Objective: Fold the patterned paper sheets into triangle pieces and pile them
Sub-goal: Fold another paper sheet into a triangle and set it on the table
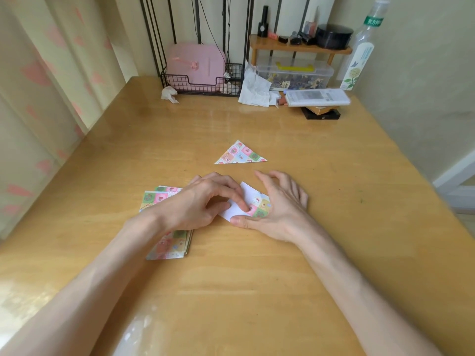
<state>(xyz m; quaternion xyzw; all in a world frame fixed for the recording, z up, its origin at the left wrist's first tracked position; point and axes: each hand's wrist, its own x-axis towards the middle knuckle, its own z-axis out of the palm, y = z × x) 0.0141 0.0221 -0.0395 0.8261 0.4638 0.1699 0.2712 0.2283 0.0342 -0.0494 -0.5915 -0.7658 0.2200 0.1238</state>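
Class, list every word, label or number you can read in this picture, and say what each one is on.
"东方", followed by blurred characters: green neck label of the clear bottle.
Print on the white pack: too blurred to read.
Faint line on the pink case: unreadable.

Left hand (203,201) pinches, right hand (280,204) presses one sheet (254,199) (white back showing).

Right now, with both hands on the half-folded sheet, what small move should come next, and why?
With the left hand, probably run a fingertip along the fold to crease it flat. The sheet shows its white back, so the fold looks unfinished, and the right hand holds its near edge down with the thumb. Only one finished triangle lies beyond; the stack waits under the left forearm.
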